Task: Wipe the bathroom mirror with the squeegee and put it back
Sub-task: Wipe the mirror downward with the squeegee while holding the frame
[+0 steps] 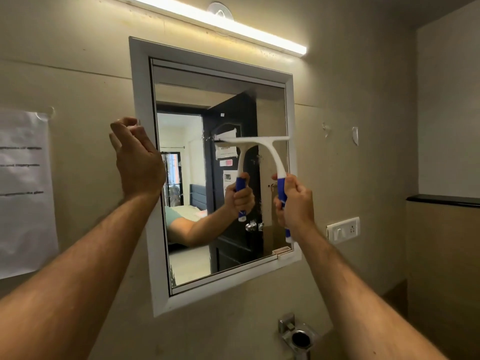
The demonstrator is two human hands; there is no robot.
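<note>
A white-framed mirror hangs on the beige wall. The squeegee has a white head and a blue-and-white handle. Its blade lies flat against the glass at mid height, on the right half of the mirror. My right hand is closed around the blue handle below the blade. My left hand rests against the mirror's left frame edge, fingers curled, holding nothing. The glass reflects the hand, the squeegee and a dark door.
A lit tube light runs above the mirror. A paper sheet is taped to the wall at left. A switch plate sits right of the mirror, a dark ledge further right. A metal holder juts out below.
</note>
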